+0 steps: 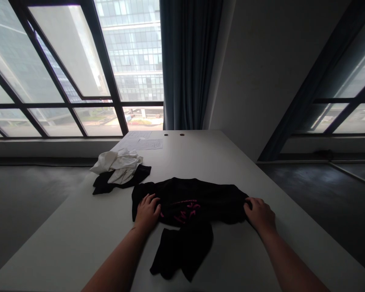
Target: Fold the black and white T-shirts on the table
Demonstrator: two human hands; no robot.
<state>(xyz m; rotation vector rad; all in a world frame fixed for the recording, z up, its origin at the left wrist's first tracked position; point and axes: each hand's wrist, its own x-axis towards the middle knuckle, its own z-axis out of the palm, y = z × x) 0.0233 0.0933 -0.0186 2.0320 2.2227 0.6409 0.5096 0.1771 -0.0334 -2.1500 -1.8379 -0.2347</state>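
Note:
A black T-shirt (213,198) with pink print lies bunched sideways across the white table (103,251). My left hand (147,211) rests on its left part, fingers somewhat spread over the cloth. At the opposite end, my right hand (260,214) has thumb and fingers closed on the shirt's right edge. A black flap of cloth (182,249) extends from the shirt toward me; it looks joined, but the seam is too dark to make out.
Left of the shirt is a crumpled pile of white cloth (121,160) over a black garment (140,174). Papers (150,144) lie at the table's far left, near two round holes (174,134). Beyond stand windows, a dark blue curtain (190,65) and a wall.

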